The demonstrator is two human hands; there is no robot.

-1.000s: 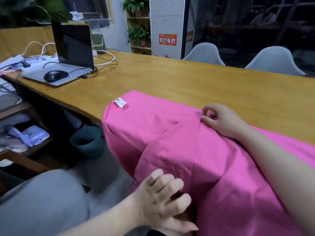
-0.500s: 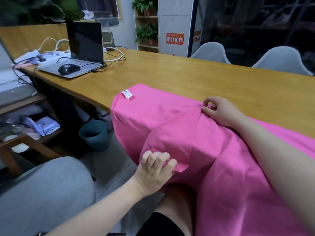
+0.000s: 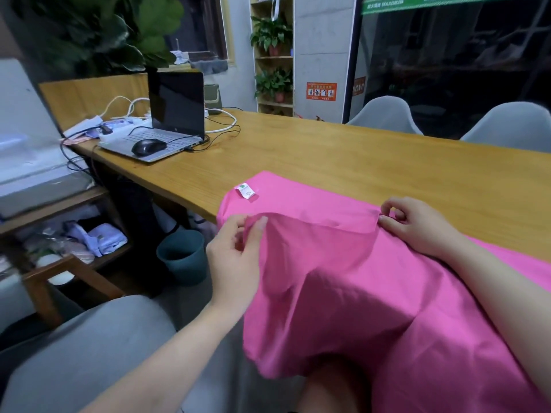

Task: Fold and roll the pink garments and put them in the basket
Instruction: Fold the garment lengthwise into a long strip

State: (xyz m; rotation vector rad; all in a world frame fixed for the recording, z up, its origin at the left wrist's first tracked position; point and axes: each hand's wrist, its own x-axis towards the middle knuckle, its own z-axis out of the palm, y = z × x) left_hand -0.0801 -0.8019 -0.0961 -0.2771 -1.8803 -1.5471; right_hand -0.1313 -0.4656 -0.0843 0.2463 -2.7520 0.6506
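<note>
A bright pink garment [image 3: 343, 287] lies over the near edge of the wooden table [image 3: 328, 156] and hangs down onto my lap. A white label [image 3: 246, 191] sits near its far left corner. My left hand [image 3: 235, 251] pinches the lifted left end of a fold between thumb and fingers, just off the table edge. My right hand [image 3: 417, 225] pinches the right end of the same fold on the tabletop. No basket is in view.
An open laptop [image 3: 170, 120] with a black mouse [image 3: 148, 146] and cables sits at the table's far left. A teal bin [image 3: 183, 256] stands on the floor under the table. A low wooden shelf [image 3: 59, 234] holds clutter at left. Two grey chairs [image 3: 384, 116] stand behind.
My left hand has risen from low under the hanging cloth to table-edge height, carrying the pink edge up with it. The right hand stayed put on the fold.
</note>
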